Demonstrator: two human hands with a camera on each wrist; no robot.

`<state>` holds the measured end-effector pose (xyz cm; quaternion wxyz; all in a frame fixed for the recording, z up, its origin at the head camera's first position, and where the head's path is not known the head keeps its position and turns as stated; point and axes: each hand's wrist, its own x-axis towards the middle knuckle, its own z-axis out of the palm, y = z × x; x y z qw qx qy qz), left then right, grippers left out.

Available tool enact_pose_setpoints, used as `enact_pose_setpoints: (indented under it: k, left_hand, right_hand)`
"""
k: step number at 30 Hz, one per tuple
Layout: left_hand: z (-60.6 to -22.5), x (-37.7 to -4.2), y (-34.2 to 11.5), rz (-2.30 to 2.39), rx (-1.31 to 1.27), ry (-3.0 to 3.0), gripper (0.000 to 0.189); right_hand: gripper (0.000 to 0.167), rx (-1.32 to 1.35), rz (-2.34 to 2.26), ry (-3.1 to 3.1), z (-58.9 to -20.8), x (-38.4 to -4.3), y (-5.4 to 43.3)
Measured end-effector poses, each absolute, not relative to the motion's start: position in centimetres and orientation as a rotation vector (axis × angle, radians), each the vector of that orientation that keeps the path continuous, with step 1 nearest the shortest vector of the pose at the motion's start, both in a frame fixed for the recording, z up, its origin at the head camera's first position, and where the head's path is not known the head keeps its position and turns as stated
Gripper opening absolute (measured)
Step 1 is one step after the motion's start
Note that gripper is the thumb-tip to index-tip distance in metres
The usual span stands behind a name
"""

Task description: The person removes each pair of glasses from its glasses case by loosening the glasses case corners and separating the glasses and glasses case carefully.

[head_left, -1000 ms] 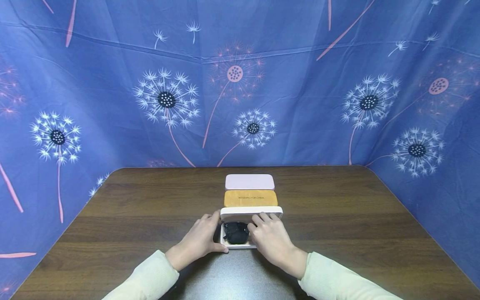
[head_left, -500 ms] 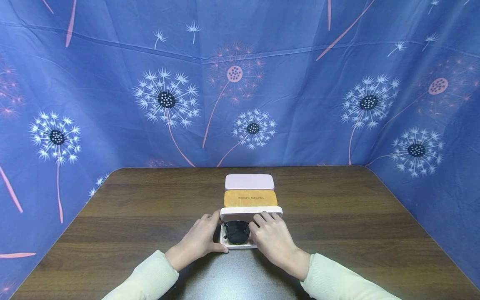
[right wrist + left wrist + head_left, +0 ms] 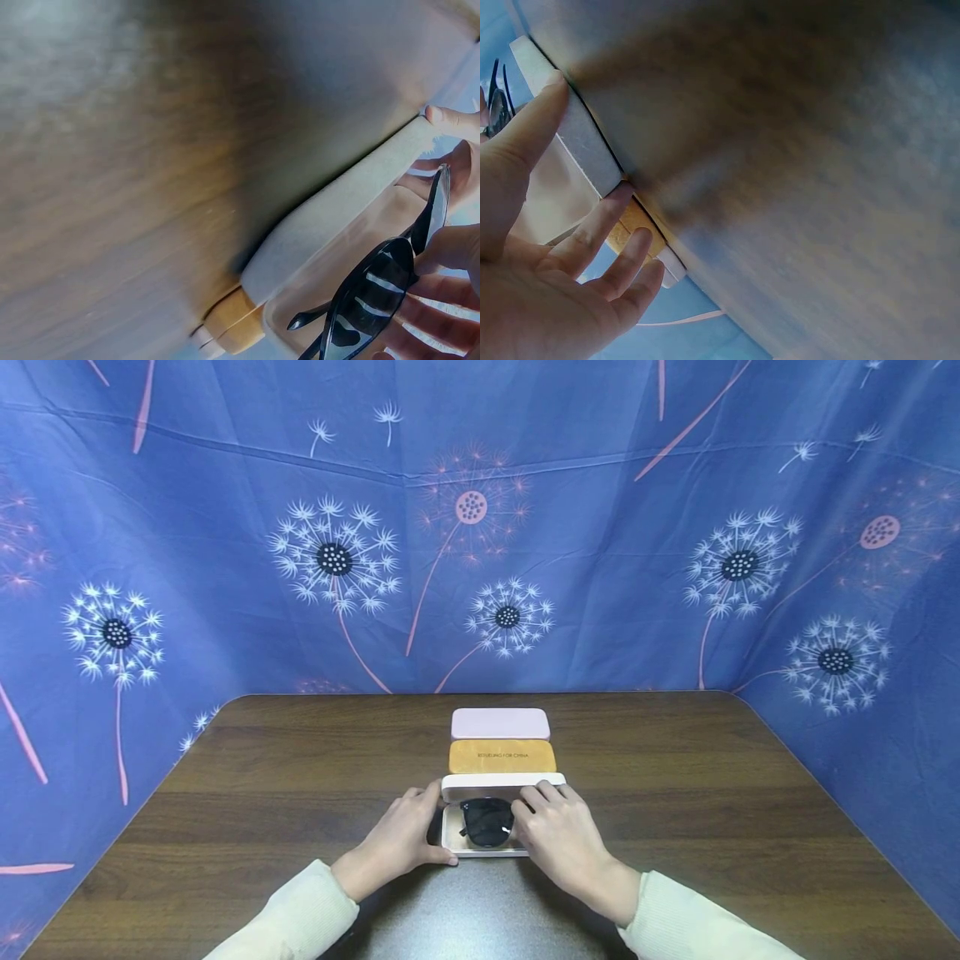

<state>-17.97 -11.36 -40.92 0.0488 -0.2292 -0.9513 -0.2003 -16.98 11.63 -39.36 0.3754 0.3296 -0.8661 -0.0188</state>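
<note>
Black sunglasses point(image 3: 487, 822) are tilted up over the base of an open white glasses case point(image 3: 452, 828) in the head view. My right hand point(image 3: 562, 835) pinches them near the middle of the frame; the right wrist view shows the sunglasses point(image 3: 373, 292) between thumb and fingers, their arms partly spread. With thumb at the front corner and fingers at the back, my left hand point(image 3: 397, 839) grips the left end of the case. In the left wrist view that thumb and a finger press the case wall point(image 3: 585, 135). The right hand hides the case's right end.
Directly behind the case's raised lid point(image 3: 480, 781) lies a yellow-orange case point(image 3: 498, 764) with printed lettering. Beyond it is a pale lilac case point(image 3: 499, 724). All are on a brown wooden table point(image 3: 300, 760), with a blue dandelion-print cloth point(image 3: 600, 568) hanging behind.
My right hand has drawn the sunglasses rightward and tilted them up, so their lens faces forward more. More of the case's left interior shows. The left hand has stayed put.
</note>
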Motion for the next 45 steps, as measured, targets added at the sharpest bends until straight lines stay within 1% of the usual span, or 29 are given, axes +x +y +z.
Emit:
enact_pose_setpoints:
  k: [8, 16, 23, 32, 38, 45]
  left_hand:
    - [-40.9, -18.0, -11.3, -0.599, -0.684, -2.917, 0.090]
    - [-40.9, -18.0, -11.3, -0.605, -0.690, -2.921, 0.089]
    - [-41.0, -18.1, -11.3, -0.616, -0.695, -2.908, 0.083]
    - [-41.0, -18.1, -11.3, -0.613, -0.700, -2.904, 0.082]
    - [-41.0, -18.1, -11.4, -0.629, -0.701, -2.900, 0.082]
    - [-41.0, -18.1, -11.4, -0.641, -0.696, -2.908, 0.082]
  right_hand:
    - [0.007, 0.824, -0.059, -2.239, -39.2, -16.8, 12.9]
    - [0.013, 0.799, -0.083, -2.268, -39.2, -16.7, 14.3]
    - [0.014, 0.781, -0.072, -2.256, -39.4, -16.8, 15.4]
    - [0.017, 0.743, -0.083, -2.273, -39.4, -16.8, 17.0]
    - [0.013, 0.719, -0.060, -2.276, -39.6, -16.9, 18.1]
    - [0.013, 0.686, -0.064, -2.303, -39.9, -16.9, 19.3]
